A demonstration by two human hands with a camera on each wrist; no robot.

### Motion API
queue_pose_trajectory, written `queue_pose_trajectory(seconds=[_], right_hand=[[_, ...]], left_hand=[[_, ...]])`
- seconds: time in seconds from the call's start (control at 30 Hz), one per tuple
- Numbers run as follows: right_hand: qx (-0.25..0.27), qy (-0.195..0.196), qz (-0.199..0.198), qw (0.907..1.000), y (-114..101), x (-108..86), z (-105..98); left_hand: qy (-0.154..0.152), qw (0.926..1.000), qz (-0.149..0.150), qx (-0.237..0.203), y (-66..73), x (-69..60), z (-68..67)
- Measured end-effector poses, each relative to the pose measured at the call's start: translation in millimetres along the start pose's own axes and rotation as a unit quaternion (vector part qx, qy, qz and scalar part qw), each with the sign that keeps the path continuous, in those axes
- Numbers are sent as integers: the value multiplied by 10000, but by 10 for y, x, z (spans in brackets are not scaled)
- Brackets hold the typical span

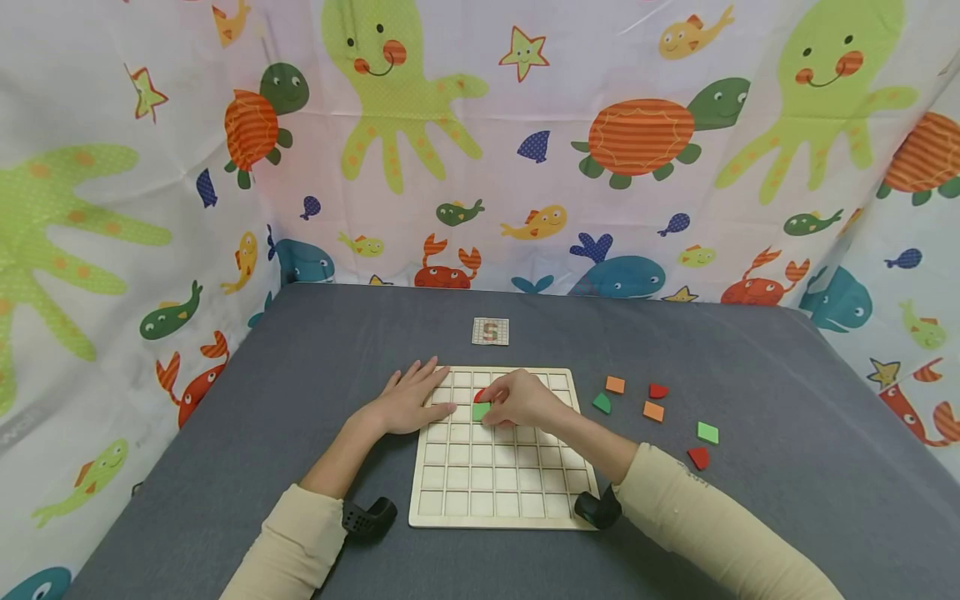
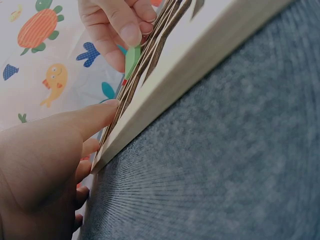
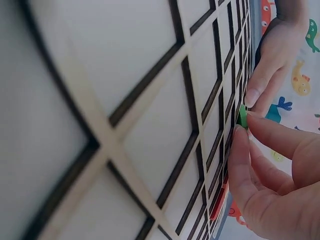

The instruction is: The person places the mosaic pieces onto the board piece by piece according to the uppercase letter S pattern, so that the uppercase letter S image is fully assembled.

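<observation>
A pale wooden grid board (image 1: 482,504) lies on the grey table. The left hand (image 1: 410,402) rests with spread fingers on its upper left corner, the thumb on the board. With thumb and fingers the right hand (image 1: 522,400) pinches a green square (image 1: 481,412) at a cell in the upper left part. In the left wrist view the green piece (image 2: 132,62) stands tilted at the fingertips. A red piece (image 1: 478,397) lies just above the green one, partly hidden by the right fingers.
Right of the board lie loose pieces: orange squares (image 1: 653,412), a green quarter-round piece (image 1: 602,402), red pieces (image 1: 698,457) and a light green square (image 1: 707,432). A small pattern card (image 1: 491,332) lies behind the board. A printed curtain (image 1: 465,167) surrounds the table.
</observation>
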State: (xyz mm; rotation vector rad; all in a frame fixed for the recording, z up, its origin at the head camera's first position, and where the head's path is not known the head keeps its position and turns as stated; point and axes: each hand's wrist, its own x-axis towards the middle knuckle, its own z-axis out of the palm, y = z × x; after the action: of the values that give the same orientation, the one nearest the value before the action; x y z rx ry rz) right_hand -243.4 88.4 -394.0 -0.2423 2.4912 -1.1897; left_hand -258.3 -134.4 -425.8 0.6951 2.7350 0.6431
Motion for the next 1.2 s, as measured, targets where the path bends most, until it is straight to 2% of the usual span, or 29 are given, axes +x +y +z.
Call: queue_pose_trajectory(seconds=[0.3,0.43,0.57,0.77,1.03,1.13,1.2], right_hand=[[-6,16,-43,10000,-12,-10,0],[68,-51,-64,9999,0,-3,-12],[396,-140,72,9991,35,16,-49],[1156,-260,388,9922,69,19,-182],[1726,-304,573,9828,140,-30,-427],[1991,-315,575,9778,167,-57,-525],[2005,-325,509,9778,189,-80,-586]], left_hand=[[0,10000,-53,0,-94,53,67],[3,10000,-34,-16,-90,51,65],[1,10000,-1,28,-53,31,39],[23,10000,25,85,-17,9,15],[33,10000,82,-17,-16,-12,5],[33,10000,80,-16,-1,-15,-10],[16,10000,64,15,11,-24,-20]])
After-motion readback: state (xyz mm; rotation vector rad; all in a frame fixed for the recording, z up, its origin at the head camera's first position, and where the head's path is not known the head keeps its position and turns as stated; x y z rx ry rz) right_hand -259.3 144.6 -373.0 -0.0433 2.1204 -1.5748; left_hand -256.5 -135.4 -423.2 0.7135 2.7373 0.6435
